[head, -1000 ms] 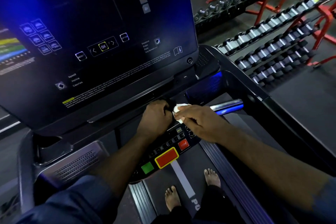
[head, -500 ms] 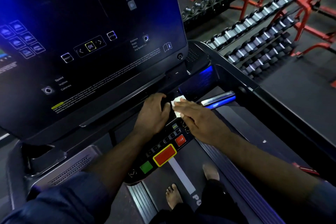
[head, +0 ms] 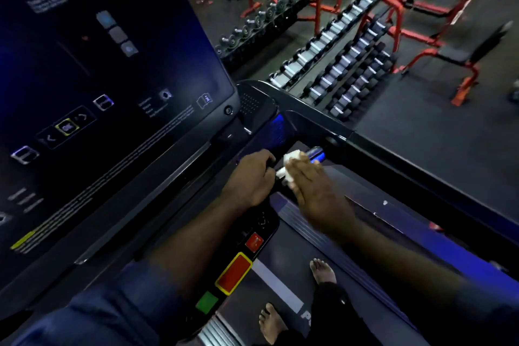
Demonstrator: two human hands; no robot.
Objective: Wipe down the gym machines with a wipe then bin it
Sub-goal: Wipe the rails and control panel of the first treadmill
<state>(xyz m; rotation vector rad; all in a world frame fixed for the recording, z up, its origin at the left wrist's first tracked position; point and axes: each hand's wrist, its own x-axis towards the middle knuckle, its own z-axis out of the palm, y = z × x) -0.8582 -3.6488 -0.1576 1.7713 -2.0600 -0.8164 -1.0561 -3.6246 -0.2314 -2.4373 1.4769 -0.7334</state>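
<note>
Below the screen [head: 112,78], flat right hand [head: 311,191] presses wipe [head: 290,160] (left hand [head: 248,180] grips handlebar [head: 316,154]).

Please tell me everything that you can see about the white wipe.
The wipe is small, white and crumpled, like soft paper or cloth. It lies on the left end of a shiny bar below the console. The right hand presses it with straight fingers and covers most of it; only its upper and left edges show. The left hand, gripping a dark handle, is close beside it; whether they touch cannot be told. Blur hides its texture.
</note>
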